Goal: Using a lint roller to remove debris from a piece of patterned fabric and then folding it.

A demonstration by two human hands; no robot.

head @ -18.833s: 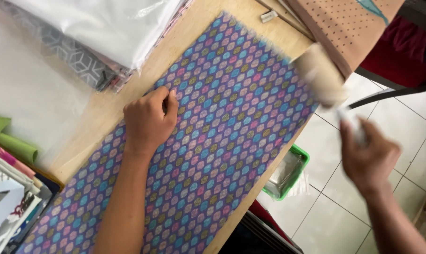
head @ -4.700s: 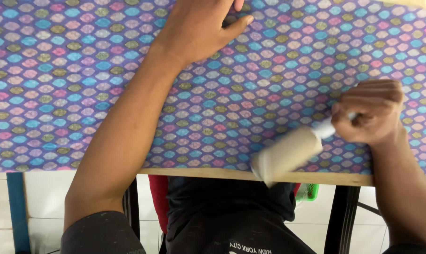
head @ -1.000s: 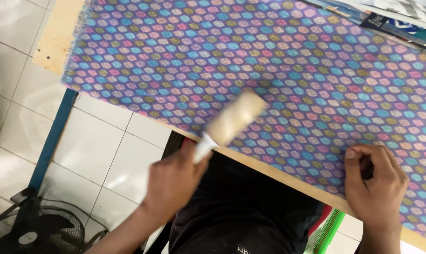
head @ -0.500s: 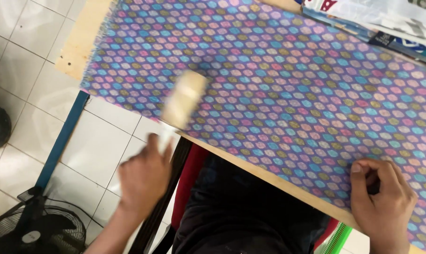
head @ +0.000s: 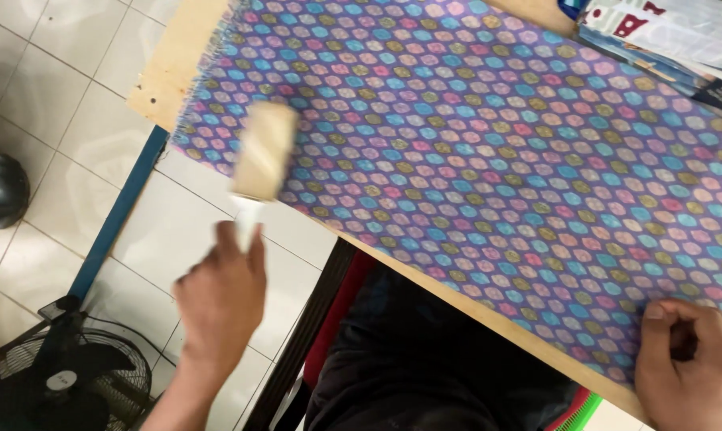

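My left hand (head: pixel 217 299) is closed in a grip on the white handle of a cream cylindrical lint roller (head: pixel 265 152), resting on the purple hexagon-patterned woven fabric (head: pixel 473 152). My right hand (head: pixel 688 371), fingers curled, pins that fabric's near edge against the pale wooden tabletop (head: pixel 173 60).

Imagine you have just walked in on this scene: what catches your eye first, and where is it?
First comes the patterned cloth, purple with bright repeating dots, spread along the wooden tabletop. Next is the pale lint roller at the cloth's near left corner, blurred, its handle in the left hand. The right hand presses the cloth's near edge at lower right.
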